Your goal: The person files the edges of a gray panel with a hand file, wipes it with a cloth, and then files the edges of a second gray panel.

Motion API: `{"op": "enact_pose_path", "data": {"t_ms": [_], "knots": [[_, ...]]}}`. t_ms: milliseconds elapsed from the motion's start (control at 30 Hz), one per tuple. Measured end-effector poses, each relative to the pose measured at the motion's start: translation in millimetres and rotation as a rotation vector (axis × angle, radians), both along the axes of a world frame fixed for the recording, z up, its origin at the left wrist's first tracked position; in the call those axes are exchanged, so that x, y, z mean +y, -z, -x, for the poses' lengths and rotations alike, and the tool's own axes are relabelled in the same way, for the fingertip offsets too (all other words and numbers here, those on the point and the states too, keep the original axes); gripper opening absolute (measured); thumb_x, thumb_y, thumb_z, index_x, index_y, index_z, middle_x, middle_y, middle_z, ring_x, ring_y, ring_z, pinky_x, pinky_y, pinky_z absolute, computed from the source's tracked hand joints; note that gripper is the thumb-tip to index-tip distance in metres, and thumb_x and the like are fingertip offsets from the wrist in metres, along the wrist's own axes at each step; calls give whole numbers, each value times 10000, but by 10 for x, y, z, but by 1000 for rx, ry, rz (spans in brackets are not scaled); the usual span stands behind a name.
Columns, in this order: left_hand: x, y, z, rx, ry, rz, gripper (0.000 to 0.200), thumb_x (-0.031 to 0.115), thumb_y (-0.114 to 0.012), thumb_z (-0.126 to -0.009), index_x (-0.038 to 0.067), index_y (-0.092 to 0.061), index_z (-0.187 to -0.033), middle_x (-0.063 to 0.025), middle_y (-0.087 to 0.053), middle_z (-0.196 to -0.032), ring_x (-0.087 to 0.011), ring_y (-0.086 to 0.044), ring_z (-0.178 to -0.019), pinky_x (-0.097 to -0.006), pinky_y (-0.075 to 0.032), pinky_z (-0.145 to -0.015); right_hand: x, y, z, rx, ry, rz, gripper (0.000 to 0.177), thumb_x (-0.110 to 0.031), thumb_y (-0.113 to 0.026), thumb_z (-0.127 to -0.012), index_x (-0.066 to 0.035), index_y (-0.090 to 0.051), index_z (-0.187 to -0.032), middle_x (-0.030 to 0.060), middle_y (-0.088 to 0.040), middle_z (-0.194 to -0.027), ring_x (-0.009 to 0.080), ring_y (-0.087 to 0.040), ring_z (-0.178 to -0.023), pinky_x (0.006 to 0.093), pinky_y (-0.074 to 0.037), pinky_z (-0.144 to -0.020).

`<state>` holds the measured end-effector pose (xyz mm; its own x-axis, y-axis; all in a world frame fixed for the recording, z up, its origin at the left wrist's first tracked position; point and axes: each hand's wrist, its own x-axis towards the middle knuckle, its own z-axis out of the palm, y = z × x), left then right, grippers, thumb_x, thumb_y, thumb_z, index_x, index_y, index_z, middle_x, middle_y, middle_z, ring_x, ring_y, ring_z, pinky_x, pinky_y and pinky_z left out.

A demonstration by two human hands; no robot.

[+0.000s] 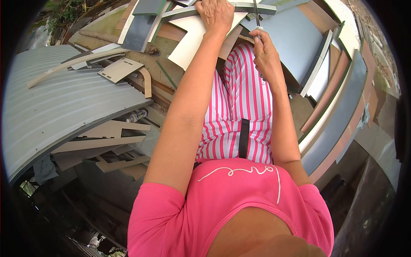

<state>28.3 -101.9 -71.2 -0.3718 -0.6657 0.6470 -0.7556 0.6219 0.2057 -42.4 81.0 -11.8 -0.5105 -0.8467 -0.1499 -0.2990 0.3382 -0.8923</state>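
Near the top centre, my left hand (215, 15) presses down on a curved grey strip (184, 13), its fingertips cut off by the frame's upper edge. To its right, my right hand (267, 55) is wrapped round the handle of a knife (257, 16), whose narrow blade points up and crosses the strip's right part. Under the strip lies a cream panel (189, 40) with a cut-out edge. A large blue-grey panel (295, 38) lies beside my right hand.
Long curved strips (342, 115) are stacked along the right. At left stand a corrugated metal sheet (55, 103), a pale panel with slots (120, 70) and a plastic bottle (137, 115). More offcuts (105, 143) lie beneath the sheet's edge.
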Motion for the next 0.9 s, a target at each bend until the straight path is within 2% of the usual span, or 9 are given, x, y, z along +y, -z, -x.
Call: {"op": "enact_pose_path", "data": {"t_ms": [267, 367, 433, 467, 533, 667, 733, 833, 900], "knots": [[-11, -24, 5, -10, -19, -68, 218, 231, -593, -836, 24, -655, -861, -163, -642, -951, -324, -548, -990, -477, -352, -963, -127, 10, 65, -46, -12, -69, 250, -275, -410, -1046, -161, -539, -1227, 97, -585, -713, 185, -552, -631, 389, -485, -665], [5, 7, 4, 3, 8, -36, 213, 227, -590, -837, 24, -654, -850, -164, -640, -943, -326, -548, -991, -476, -351, -964, 47, 141, -35, 139, -3, 66, 257, -278, -404, -1044, -161, -538, -1229, 89, -564, -671, 180, -532, -572, 380, -470, -583], [7, -4, 7, 23, 16, -21, 205, 220, -590, -838, 24, -651, -847, -164, -638, -941, -325, -545, -994, -475, -351, -965, 27, 43, -61, 113, -15, 46, 266, -262, -412, -1050, -132, -549, -1237, -6, -461, -665, 74, -419, -556, 250, -398, -519], [17, -22, 5, 22, 25, -17, 205, 220, -590, -838, 24, -651, -847, -164, -638, -941, -325, -545, -994, -475, -351, -965, -27, 2, -28, 112, -6, 49, 266, -262, -412, -1050, -132, -549, -1237, -6, -461, -665, 74, -419, -556, 250, -398, -519], [41, -33, 7, 5, 2, 21, 205, 218, -579, -845, 25, -649, -842, -160, -637, -938, -319, -543, -999, -474, -351, -965, -187, -51, 83, -60, -21, -57, 234, -269, -423, -1039, -172, -535, -1221, 143, -608, -725, 284, -605, -653, 409, -496, -658], [61, -65, 15, 6, -16, -27, 211, 220, -573, -851, 23, -648, -857, -157, -638, -954, -318, -540, -1015, -474, -348, -972, -177, 15, 107, -29, -27, -66, 229, -273, -429, -1039, -172, -535, -1214, 147, -622, -741, 291, -611, -659, 415, -495, -671], [46, -41, 1, -3, 7, -18, 220, 222, -571, -855, 20, -652, -887, -161, -641, -982, -323, -540, -1022, -477, -345, -981, -20, 81, 26, 150, -16, 65, 241, -294, -417, -1039, -176, -533, -1215, 127, -613, -697, 252, -585, -577, 410, -485, -593], [34, -1, 4, -4, 15, -72, 235, 225, -576, -856, 14, -656, -921, -167, -644, -1015, -330, -538, -1038, -483, -337, -997, 74, 145, -70, 203, -9, 149, 251, -308, -414, -1038, -176, -533, -1215, 119, -608, -681, 234, -578, -566, 409, -477, -588], [63, -29, 1, -14, 14, -70, 240, 227, -576, -857, 11, -657, -925, -169, -645, -1018, -333, -539, -1039, -487, -334, -1003, -9, -42, -18, 84, -10, 20, 251, -303, -415, -1038, -171, -535, -1215, 125, -607, -687, 239, -588, -596, 410, -478, -616]]}}
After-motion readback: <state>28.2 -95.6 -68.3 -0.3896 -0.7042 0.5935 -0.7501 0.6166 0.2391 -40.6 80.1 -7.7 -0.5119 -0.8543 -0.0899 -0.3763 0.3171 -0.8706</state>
